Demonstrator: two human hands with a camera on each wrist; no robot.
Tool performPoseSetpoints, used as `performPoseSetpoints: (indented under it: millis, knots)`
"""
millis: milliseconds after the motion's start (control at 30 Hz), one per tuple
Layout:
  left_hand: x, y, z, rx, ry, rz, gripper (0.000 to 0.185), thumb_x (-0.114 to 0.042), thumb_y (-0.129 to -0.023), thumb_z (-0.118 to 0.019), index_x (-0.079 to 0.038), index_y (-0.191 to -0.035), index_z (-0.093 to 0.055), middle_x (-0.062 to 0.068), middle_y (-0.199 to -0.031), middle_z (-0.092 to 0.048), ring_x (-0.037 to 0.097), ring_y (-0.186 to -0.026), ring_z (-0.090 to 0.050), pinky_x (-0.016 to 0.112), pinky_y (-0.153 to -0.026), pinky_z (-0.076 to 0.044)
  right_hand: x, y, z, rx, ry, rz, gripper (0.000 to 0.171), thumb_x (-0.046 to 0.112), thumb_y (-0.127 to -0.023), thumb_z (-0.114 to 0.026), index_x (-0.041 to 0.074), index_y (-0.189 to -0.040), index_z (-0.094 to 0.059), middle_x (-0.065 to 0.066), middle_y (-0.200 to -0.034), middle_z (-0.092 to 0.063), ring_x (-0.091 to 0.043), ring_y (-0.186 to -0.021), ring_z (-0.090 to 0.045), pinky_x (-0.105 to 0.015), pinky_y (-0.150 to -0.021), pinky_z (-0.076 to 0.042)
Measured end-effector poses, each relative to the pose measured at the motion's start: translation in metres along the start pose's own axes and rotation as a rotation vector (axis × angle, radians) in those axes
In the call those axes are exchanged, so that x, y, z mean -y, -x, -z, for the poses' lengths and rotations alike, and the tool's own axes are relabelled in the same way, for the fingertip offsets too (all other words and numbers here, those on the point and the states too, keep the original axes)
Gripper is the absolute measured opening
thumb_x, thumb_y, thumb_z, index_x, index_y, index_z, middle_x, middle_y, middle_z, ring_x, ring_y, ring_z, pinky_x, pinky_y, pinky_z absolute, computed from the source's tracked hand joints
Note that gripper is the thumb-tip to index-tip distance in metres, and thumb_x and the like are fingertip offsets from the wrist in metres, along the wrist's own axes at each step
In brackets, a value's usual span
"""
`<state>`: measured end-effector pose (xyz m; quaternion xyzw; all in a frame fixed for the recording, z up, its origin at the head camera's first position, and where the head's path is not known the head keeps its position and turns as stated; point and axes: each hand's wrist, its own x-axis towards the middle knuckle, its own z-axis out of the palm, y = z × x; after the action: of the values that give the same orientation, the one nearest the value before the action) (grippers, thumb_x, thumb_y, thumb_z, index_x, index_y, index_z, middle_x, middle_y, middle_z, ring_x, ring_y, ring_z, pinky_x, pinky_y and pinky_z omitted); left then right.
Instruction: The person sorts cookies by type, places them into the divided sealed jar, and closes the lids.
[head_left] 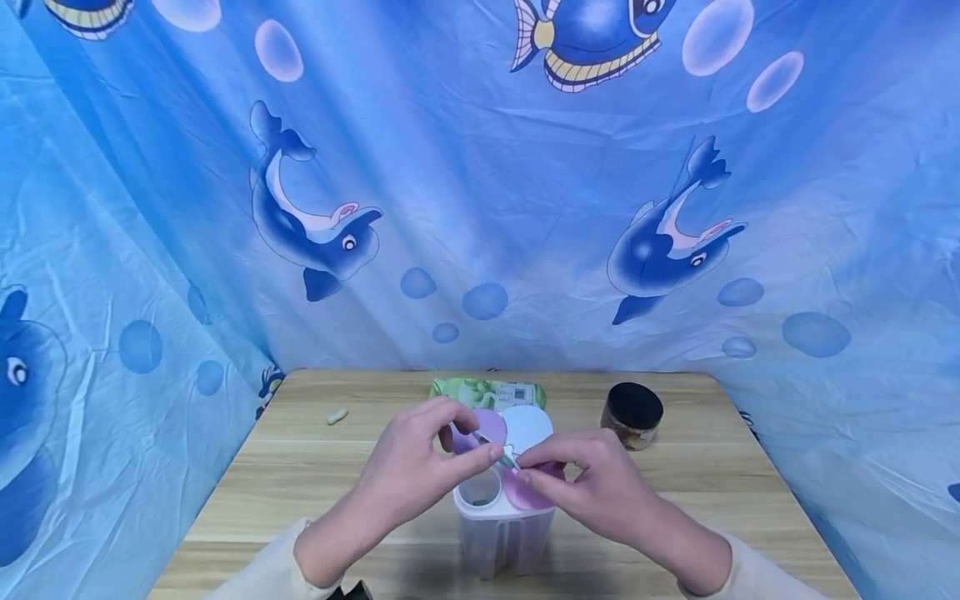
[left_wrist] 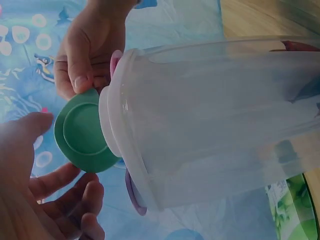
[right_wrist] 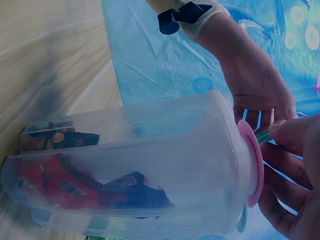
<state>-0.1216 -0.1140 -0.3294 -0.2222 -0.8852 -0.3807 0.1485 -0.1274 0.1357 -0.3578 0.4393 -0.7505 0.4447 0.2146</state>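
Observation:
A tall translucent storage container (head_left: 506, 537) stands upright on the table, topped with purple (head_left: 489, 423), white (head_left: 527, 429) and pink (head_left: 528, 493) lids. Beside the pink one, a round compartment opening (head_left: 480, 490) is uncovered. Its green lid (left_wrist: 87, 131) is tilted up from the container's top. My right hand (head_left: 596, 479) pinches one edge of that lid, thumb on its face. With thumb and index finger, my left hand (head_left: 412, 458) holds the lid's other side. Through the container wall, red packets (right_wrist: 65, 182) and a dark blue packet (right_wrist: 135, 192) show.
Behind the container lies a green printed package (head_left: 480, 392). At the right stands a clear jar with a black cap (head_left: 633, 406). A small pale object (head_left: 337, 416) lies at the far left of the wooden table (head_left: 300, 483). Blue printed curtains (head_left: 480, 208) enclose the table.

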Motion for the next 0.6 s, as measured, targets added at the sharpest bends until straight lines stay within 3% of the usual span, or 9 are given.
performPoseSetpoints:
  millis: [200, 300, 367, 467, 600]
  knots:
    - [-0.004, 0.001, 0.001, 0.008, -0.007, 0.081, 0.024, -0.051, -0.08, -0.084, -0.036, -0.089, -0.069, -0.016, -0.085, -0.066, 0.006, -0.072, -0.057, 0.024, -0.062, -0.047, 0.0, 0.0, 0.002, 0.028, -0.016, -0.014, 0.021, 0.0, -0.086, -0.08, 0.016, -0.1, -0.08, 0.009, -0.084, -0.074, 0.0, -0.07, -0.062, -0.017, -0.062, -0.053]
    - [-0.006, 0.004, 0.003, 0.028, 0.004, 0.12, 0.024, -0.048, -0.079, -0.085, -0.035, -0.093, -0.07, -0.016, -0.088, -0.067, 0.007, -0.073, -0.058, 0.025, -0.062, -0.048, -0.002, 0.003, 0.007, 0.073, -0.004, -0.067, 0.022, 0.011, -0.088, -0.082, 0.017, -0.108, -0.078, 0.008, -0.098, -0.075, -0.006, -0.085, -0.069, -0.023, -0.073, -0.058]
    - [-0.006, 0.007, 0.005, 0.045, 0.025, 0.145, 0.026, -0.046, -0.079, -0.086, -0.035, -0.097, -0.071, -0.016, -0.09, -0.068, 0.007, -0.075, -0.06, 0.025, -0.063, -0.048, -0.005, 0.007, 0.011, 0.114, 0.026, -0.135, 0.032, 0.023, -0.088, -0.084, 0.02, -0.118, -0.075, 0.007, -0.113, -0.074, -0.011, -0.104, -0.07, -0.03, -0.086, -0.059]
    - [-0.002, 0.013, 0.008, 0.066, 0.069, 0.163, 0.029, -0.042, -0.079, -0.087, -0.033, -0.102, -0.072, -0.013, -0.091, -0.069, 0.009, -0.077, -0.061, 0.026, -0.066, -0.05, -0.011, 0.015, 0.016, 0.176, 0.041, -0.248, 0.056, 0.038, -0.084, -0.085, 0.022, -0.134, -0.066, 0.004, -0.14, -0.064, -0.019, -0.133, -0.058, -0.041, -0.102, -0.054]
    - [0.006, 0.022, 0.01, 0.074, 0.091, 0.153, 0.033, -0.041, -0.079, -0.088, -0.033, -0.108, -0.074, -0.016, -0.093, -0.068, 0.008, -0.08, -0.06, 0.027, -0.069, -0.049, -0.023, 0.024, 0.021, 0.21, -0.028, -0.307, 0.08, 0.035, -0.082, -0.088, 0.017, -0.15, -0.05, 0.0, -0.157, -0.046, -0.022, -0.145, -0.044, -0.046, -0.106, -0.05]
